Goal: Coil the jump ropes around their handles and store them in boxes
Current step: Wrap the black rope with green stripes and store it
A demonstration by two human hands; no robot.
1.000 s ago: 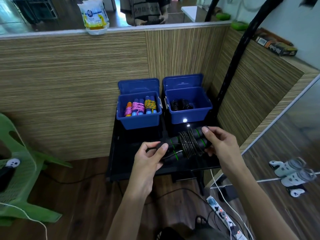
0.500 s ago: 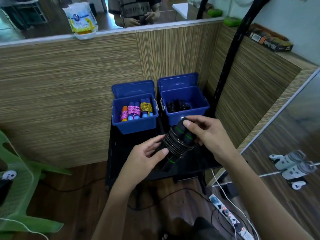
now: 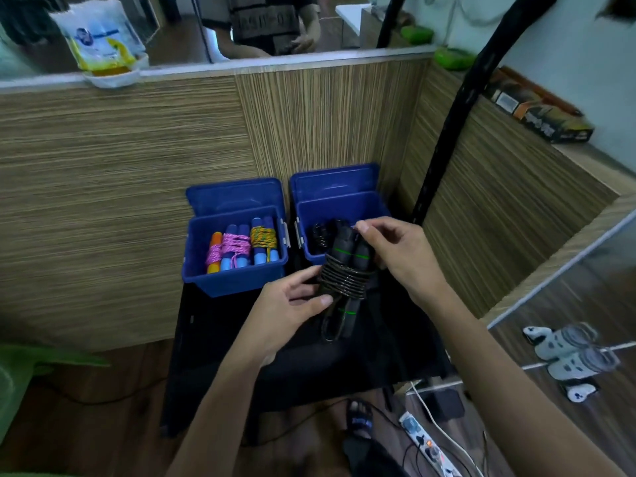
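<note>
A black jump rope (image 3: 345,280) with green-ringed handles, its cord coiled round the middle, is held upright over the front rim of the right blue box (image 3: 344,208). My left hand (image 3: 289,308) grips its lower part at the coil. My right hand (image 3: 399,249) holds the upper handle ends, fingers curled round them. Another black rope (image 3: 321,234) lies inside that box. The left blue box (image 3: 237,280) holds several coiled coloured ropes (image 3: 241,246).
Both boxes stand with lids up at the back of a black table (image 3: 213,339) against a wood-pattern partition. A black pole (image 3: 457,108) rises right of the boxes. A power strip (image 3: 426,445) and cables lie on the floor; a green chair (image 3: 20,373) stands left.
Both hands turned the coiled black rope from lying crosswise to standing on end, and carried it forward to the right box's front rim.
</note>
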